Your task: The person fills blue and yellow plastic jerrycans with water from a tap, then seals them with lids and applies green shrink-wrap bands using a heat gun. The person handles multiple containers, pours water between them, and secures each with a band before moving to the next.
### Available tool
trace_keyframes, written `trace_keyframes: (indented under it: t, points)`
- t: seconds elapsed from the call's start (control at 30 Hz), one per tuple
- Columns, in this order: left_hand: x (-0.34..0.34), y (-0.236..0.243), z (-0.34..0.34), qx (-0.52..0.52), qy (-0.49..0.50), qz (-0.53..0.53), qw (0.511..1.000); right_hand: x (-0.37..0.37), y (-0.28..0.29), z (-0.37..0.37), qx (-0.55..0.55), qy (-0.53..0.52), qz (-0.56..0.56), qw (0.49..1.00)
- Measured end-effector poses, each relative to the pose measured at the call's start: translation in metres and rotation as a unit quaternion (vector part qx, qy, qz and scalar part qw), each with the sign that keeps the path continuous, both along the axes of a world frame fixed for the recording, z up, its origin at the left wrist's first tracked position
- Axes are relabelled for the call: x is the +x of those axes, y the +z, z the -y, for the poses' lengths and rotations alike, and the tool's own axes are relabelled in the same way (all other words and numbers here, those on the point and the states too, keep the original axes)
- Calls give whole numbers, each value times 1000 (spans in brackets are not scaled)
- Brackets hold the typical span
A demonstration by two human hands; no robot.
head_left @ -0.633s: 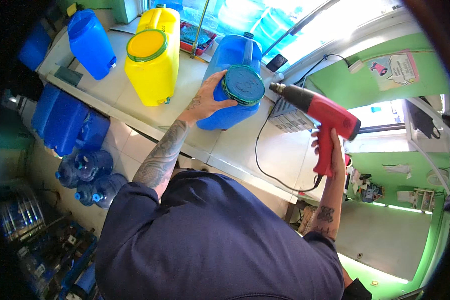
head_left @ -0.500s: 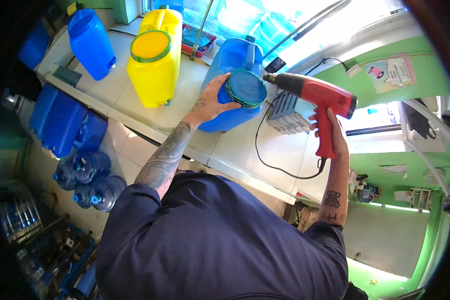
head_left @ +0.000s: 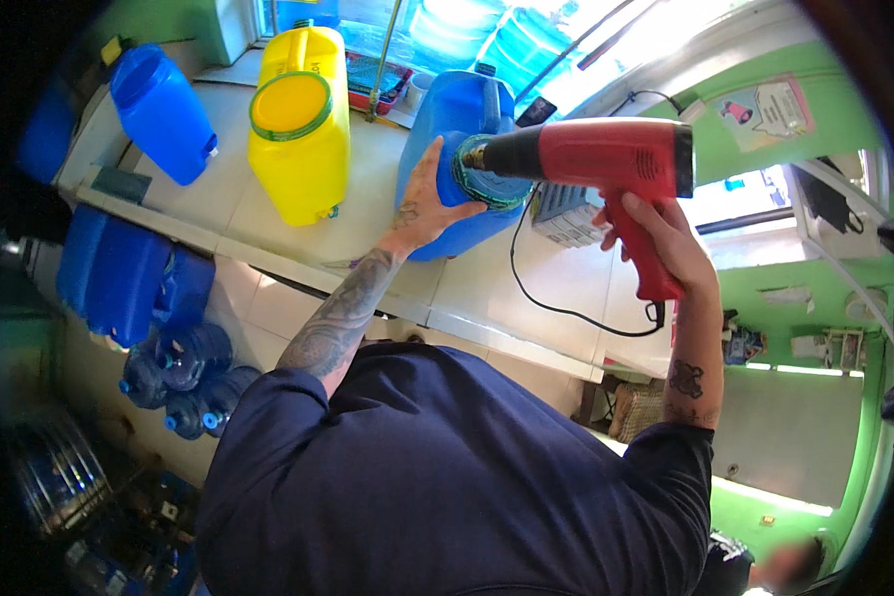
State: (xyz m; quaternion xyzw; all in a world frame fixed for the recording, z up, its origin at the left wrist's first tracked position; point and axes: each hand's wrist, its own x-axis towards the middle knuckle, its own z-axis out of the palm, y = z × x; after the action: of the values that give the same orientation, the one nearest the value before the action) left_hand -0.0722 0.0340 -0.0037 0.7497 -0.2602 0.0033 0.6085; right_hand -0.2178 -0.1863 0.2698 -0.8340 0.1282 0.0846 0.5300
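The heat gun has a matt red plastic body with a dark metal nozzle. The blue jug and yellow jug are smooth, slightly glossy plastic. The counter is glossy white tile.

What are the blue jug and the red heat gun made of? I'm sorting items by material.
Blue jug: apparently moulded plastic, smooth and slightly glossy, with window glare on its side. Red heat gun, in the right hand: seemingly hard plastic casing with a matte sheen; its dark nozzle looks metallic, though that's uncertain.
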Motion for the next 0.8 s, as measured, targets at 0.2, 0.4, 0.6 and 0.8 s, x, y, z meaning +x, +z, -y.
trace_keyframes:
  t: [0.2,0.4,0.6,0.8]
  points:
    - [7,14,-17,21,-49,47,997,-77,0,5,34,-87,13,996]
    - [40,22,-8,-47,-90,27,994,-147,-49,9,120,-201,76,969]
    - [89,55,-1,-71,-90,-68,991,-195,-110,0,184,-276,134,934]
    - [85,40,33,-228,-118,-75,964,-207,-137,37,208,-244,136,937]
